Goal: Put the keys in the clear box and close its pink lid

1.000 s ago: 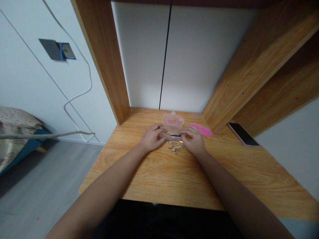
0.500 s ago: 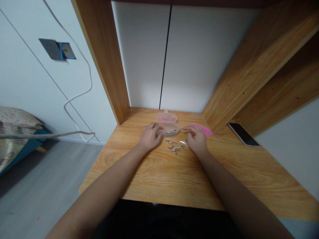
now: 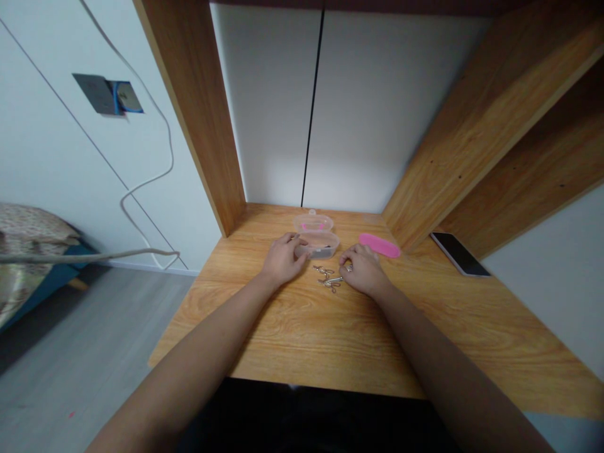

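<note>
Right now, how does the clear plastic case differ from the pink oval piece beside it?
The clear plastic case is see-through and boxy, with something dark inside, while the pink oval piece is opaque, flat and smaller. The left hand touches the case's side; the pink piece lies just beyond the right hand. Both lie on the wooden desk.

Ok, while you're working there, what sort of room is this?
Probably a bedroom or dorm room: there's a built-in wooden desk with shelf panels, and a bed with patterned bedding at the left.
</note>
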Tool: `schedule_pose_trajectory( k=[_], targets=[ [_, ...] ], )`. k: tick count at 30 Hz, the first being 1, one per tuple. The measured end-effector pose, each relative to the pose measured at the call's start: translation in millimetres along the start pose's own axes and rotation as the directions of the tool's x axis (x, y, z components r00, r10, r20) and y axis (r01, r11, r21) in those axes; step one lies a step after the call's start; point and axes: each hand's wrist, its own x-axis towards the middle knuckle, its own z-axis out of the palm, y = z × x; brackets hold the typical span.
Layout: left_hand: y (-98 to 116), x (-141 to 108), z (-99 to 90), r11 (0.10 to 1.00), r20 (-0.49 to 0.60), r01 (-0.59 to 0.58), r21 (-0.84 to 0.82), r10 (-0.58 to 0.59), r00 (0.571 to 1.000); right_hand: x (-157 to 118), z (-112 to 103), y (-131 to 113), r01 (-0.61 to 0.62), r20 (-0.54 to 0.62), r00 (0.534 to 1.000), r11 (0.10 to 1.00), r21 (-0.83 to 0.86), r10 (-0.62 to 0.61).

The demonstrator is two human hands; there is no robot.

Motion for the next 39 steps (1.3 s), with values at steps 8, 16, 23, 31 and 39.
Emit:
schedule_pose_trajectory(
  k=[8,16,23,31,39],
  targets=[
    [0,0,0.5,1.000,0.005,0.001,-0.002,-0.001,1.000,3,2,6,0.075,-0.047,0.996,0.993,0.090,-0.071],
    [1,0,-0.3,1.000,-0.001,-0.008,-0.008,0.008,1.000,3,1,-4,0.316,-0.078,0.949,0.911,0.265,-0.307],
    [2,0,-0.6,1.000,-0.004,0.005,-0.011,-0.005,1.000,-2,4,-10,0.365,-0.010,0.926,0.886,0.286,-0.378],
    [2,1,-1.2,1.000,0.007,0.019,-0.023,-0.019,1.000,-2,5,-11,0.351,-0.032,0.932,0.873,0.339,-0.362],
    [2,0,-1.0,1.000,0.003,0.015,-0.021,-0.015,1.000,-4,-1,-19,0.432,0.006,0.887,0.833,0.346,-0.462]
  ],
)
